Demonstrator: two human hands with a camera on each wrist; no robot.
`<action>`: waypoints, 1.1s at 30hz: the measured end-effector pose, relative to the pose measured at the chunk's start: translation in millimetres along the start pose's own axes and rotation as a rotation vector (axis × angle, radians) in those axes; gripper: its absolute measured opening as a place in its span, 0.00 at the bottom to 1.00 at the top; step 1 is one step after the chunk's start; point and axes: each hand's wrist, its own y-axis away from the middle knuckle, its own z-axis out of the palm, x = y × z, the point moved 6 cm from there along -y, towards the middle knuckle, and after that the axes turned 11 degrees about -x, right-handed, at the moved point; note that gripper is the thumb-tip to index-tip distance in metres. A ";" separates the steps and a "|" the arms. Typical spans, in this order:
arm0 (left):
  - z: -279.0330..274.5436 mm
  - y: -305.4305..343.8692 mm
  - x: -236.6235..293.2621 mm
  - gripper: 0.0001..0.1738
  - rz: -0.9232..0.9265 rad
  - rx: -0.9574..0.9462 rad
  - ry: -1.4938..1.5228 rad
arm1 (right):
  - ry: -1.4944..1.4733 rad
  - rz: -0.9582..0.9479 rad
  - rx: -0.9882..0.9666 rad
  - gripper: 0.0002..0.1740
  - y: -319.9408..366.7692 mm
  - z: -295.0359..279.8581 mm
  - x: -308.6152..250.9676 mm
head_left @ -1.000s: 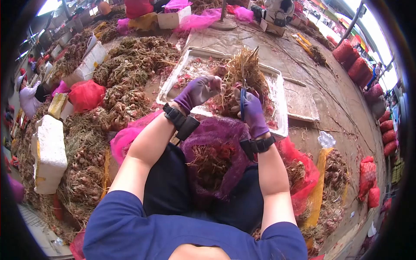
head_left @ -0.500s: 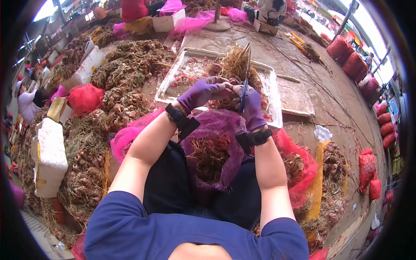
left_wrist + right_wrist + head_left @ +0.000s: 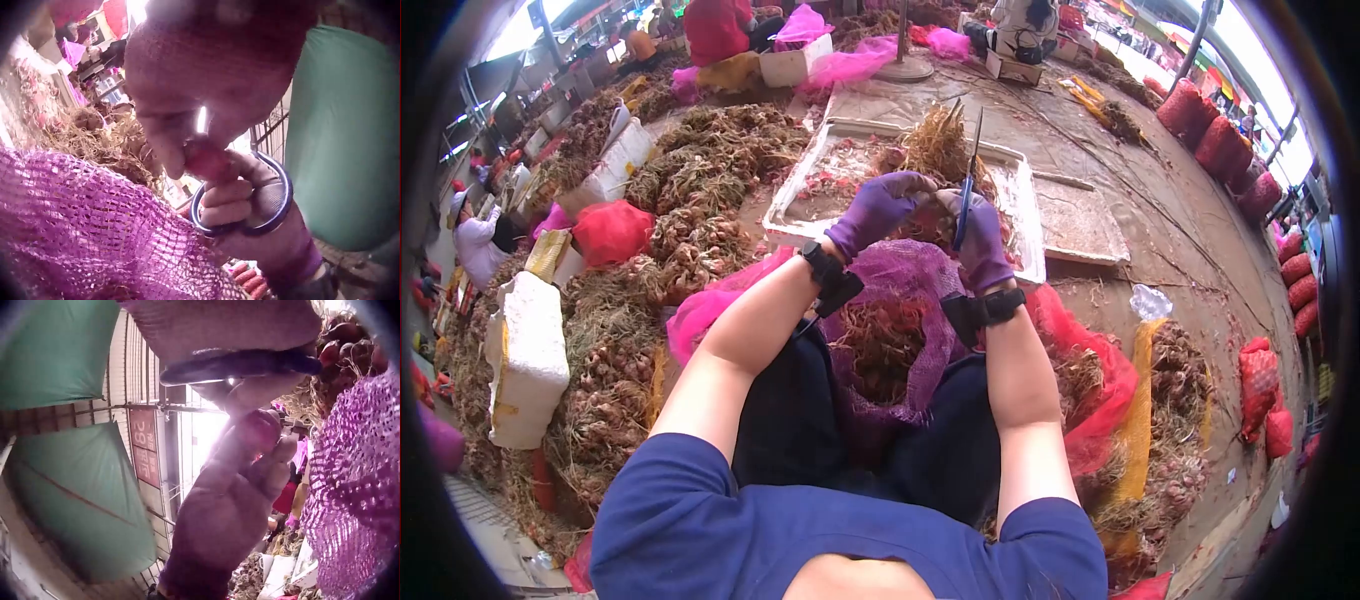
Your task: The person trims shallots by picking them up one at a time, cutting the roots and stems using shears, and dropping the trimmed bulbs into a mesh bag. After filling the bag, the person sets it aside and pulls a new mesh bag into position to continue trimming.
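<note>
Both hands wear purple gloves and meet above the near edge of a white foam tray (image 3: 1028,225). A small red bulb, apparently a shallot (image 3: 209,161), is pinched by the left hand (image 3: 880,212). The right hand (image 3: 982,245) grips blue-handled scissors (image 3: 966,205), their blades pointing up and away. In the left wrist view, its fingers pass through the blue handle loop (image 3: 285,194), close to the bulb. Behind the hands, a bunch of shallots with dry stalks (image 3: 935,140) lies in the tray. Below them, between the knees, a purple mesh bag (image 3: 948,295) stands with its mouth spread.
Heaps of stalked shallots (image 3: 710,160) spread along the left, beside a white foam box (image 3: 530,350). Red netting (image 3: 1100,390) and a yellow strip (image 3: 1140,410) lie at the right. Filled red sacks (image 3: 1225,150) line the far right. Other people (image 3: 715,30) sit at the back.
The hands were apart one second ago; the left has come right and slightly down to meet the right. The scissors have swung with the right hand, and their blades now show clearly against the floor.
</note>
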 end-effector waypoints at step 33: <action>48.0 -36.4 -14.6 0.19 -0.274 -0.163 0.851 | -0.201 -0.200 0.161 0.10 -6.8 -50.3 -4.6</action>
